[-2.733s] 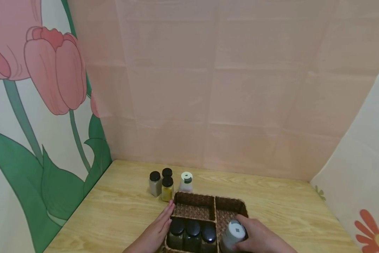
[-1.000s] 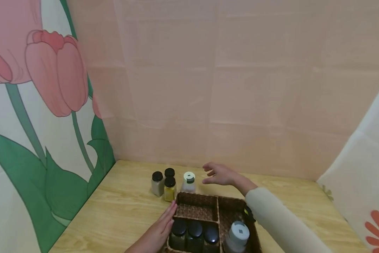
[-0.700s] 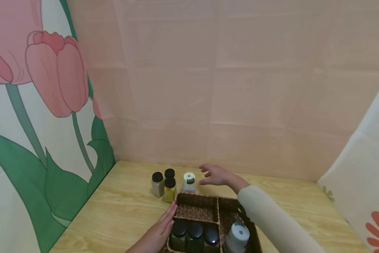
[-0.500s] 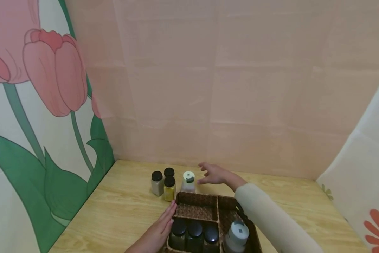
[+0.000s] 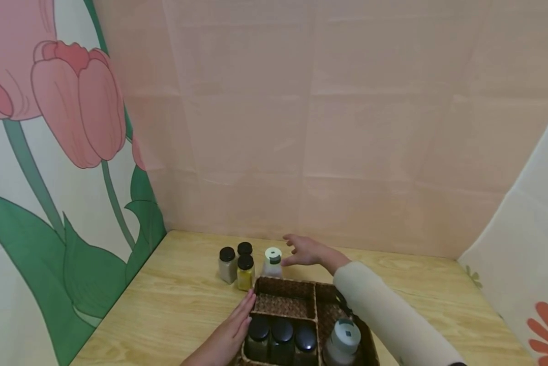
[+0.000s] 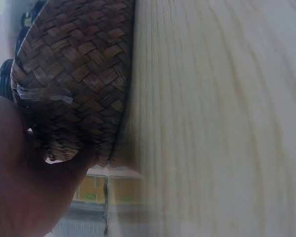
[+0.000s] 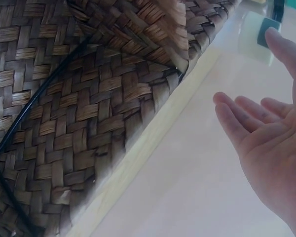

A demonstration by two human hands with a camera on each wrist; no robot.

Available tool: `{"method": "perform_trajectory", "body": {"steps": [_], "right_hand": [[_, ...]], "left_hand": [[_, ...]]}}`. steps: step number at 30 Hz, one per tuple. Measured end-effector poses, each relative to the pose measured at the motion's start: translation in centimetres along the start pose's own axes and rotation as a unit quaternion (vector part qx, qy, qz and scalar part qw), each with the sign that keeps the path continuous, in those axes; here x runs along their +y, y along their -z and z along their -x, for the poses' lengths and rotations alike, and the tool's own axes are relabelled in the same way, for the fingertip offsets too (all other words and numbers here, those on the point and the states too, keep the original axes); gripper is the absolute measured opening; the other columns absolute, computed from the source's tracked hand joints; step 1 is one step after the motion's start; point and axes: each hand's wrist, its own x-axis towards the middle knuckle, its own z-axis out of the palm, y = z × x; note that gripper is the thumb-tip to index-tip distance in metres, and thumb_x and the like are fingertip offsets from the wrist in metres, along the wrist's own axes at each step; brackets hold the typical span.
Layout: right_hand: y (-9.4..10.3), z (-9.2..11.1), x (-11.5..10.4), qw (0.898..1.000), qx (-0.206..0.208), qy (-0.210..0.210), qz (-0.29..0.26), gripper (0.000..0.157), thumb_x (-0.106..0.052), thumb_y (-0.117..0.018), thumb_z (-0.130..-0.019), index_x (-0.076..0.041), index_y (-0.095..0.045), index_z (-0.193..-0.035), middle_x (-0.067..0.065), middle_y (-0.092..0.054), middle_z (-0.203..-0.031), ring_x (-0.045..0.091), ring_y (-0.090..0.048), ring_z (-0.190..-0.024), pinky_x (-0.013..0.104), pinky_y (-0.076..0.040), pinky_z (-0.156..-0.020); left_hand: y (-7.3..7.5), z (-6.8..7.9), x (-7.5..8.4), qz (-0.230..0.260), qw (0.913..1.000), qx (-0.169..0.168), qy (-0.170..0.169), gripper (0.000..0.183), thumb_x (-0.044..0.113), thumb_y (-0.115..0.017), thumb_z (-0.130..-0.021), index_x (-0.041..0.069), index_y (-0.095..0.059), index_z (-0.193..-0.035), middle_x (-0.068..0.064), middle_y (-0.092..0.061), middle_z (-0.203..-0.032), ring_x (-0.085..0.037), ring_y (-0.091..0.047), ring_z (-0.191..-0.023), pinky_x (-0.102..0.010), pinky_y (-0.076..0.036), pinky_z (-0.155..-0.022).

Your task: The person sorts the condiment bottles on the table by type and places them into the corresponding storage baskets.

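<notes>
Light wood-grain table (image 5: 164,307). Near back-left corner: three black-capped jars (image 5: 245,279), upright, clustered. White-capped bottle (image 5: 272,270) upright, beside them toward right edge. Woven divided basket (image 5: 285,290) farther from back edge, between left and right edges.

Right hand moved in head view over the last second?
Yes: the right hand has shifted left in the image, closer to the white-capped bottle beyond the basket.

No text legible; no readable numbers or signs.
</notes>
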Motion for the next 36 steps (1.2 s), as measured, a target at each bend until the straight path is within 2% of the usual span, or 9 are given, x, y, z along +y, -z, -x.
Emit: {"method": "perform_trajectory", "body": {"steps": [11,26,36], "right_hand": [[-0.8,-0.5,-0.4,1.000,0.016,-0.008,-0.009,0.085,-0.031,-0.079,-0.091,-0.004,-0.033,-0.156,0.023,-0.047,-0.151,0.039,-0.058,-0.127,0.051,-0.052,-0.101],[-1.3,-0.8,-0.5,1.000,0.009,0.011,0.007,0.081,-0.027,-0.083,-0.087,0.000,-0.040,-0.151,0.024,-0.052,-0.145,0.042,-0.059,-0.124,0.050,-0.053,-0.099],[-1.8,-1.4,-0.8,0.999,0.016,0.039,0.019,0.075,-0.024,-0.085,-0.084,0.004,-0.047,-0.143,0.023,-0.058,-0.137,0.038,-0.063,-0.118,0.048,-0.054,-0.098]], "left_hand": [[-0.1,-0.2,-0.2,0.010,0.9997,-0.009,0.022,0.059,0.044,-0.029,-0.111,0.015,-0.023,-0.163,-0.001,-0.012,-0.170,-0.031,-0.020,-0.154,-0.061,-0.023,-0.118],[-0.1,-0.2,0.1,0.012,0.9996,-0.011,0.025,0.059,0.044,-0.029,-0.111,0.014,-0.023,-0.162,0.000,-0.011,-0.170,-0.030,-0.020,-0.154,-0.060,-0.023,-0.118],[-0.2,0.0,0.2,-0.005,1.0000,0.006,-0.002,0.059,0.043,-0.029,-0.112,0.011,-0.025,-0.162,-0.005,-0.014,-0.170,-0.032,-0.023,-0.152,-0.059,-0.027,-0.117]]}}
